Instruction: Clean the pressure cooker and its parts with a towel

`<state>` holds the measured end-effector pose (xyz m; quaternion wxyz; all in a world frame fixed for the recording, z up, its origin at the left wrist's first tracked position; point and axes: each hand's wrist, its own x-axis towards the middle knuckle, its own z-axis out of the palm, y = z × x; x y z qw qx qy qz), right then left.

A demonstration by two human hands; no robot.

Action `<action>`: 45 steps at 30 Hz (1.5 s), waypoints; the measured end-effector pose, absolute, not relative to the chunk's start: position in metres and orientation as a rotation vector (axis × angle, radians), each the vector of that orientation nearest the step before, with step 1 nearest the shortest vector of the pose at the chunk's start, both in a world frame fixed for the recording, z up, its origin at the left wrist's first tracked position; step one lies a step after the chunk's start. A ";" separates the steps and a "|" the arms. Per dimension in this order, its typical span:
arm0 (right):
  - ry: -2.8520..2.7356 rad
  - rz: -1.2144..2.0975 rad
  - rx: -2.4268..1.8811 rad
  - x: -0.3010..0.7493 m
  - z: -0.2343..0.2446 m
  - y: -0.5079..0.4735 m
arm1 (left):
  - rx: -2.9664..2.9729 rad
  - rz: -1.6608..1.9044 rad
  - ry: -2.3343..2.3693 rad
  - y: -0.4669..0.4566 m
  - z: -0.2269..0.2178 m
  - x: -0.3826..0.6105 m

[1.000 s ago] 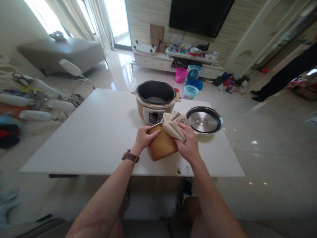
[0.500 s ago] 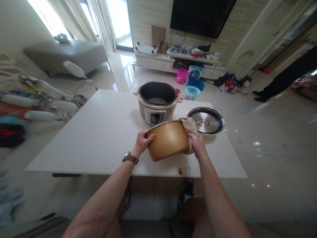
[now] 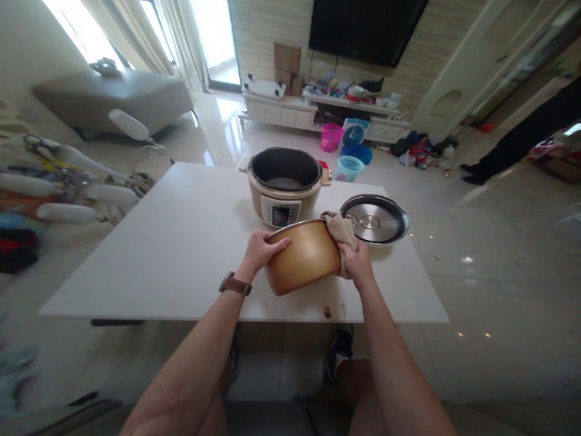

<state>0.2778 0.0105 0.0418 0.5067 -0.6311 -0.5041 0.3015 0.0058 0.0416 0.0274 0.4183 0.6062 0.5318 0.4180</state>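
Observation:
Tilted above the front of the table is a golden-brown inner pot (image 3: 303, 255). My left hand (image 3: 262, 249) grips its left rim, thumb on the outer wall, the other fingers partly hidden. A beige cloth (image 3: 341, 233) is bunched over the pot's right rim and side. My right hand (image 3: 357, 259) is closed on this cloth and presses it against the pot. Just behind the pot stands the open cooker body (image 3: 285, 184), dark inside, with a control panel on its front. To the right its round lid (image 3: 374, 219) lies with the metal inside facing up.
All this is on a white table (image 3: 136, 254). A small brown piece (image 3: 327, 312) and a clear bit lie near its front edge. Beyond stand a teal basket (image 3: 349, 168), a pink basket (image 3: 331, 137) and a cluttered TV cabinet. A person's dark-trousered legs (image 3: 512, 139) are at right.
My left thumb reaches slightly further over the pot's wall. My right hand and the cloth have shifted a little along the right side. The view has moved slightly.

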 end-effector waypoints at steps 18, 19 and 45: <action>-1.899 0.294 -1.337 0.243 0.084 -0.018 | 1.533 1.086 1.336 0.039 0.024 0.014; -1.823 0.325 -1.351 0.247 0.079 -0.015 | 1.533 1.090 1.341 0.039 0.023 0.014; -0.964 0.874 -1.560 0.283 0.026 0.017 | 1.575 1.123 1.234 0.042 0.025 -0.003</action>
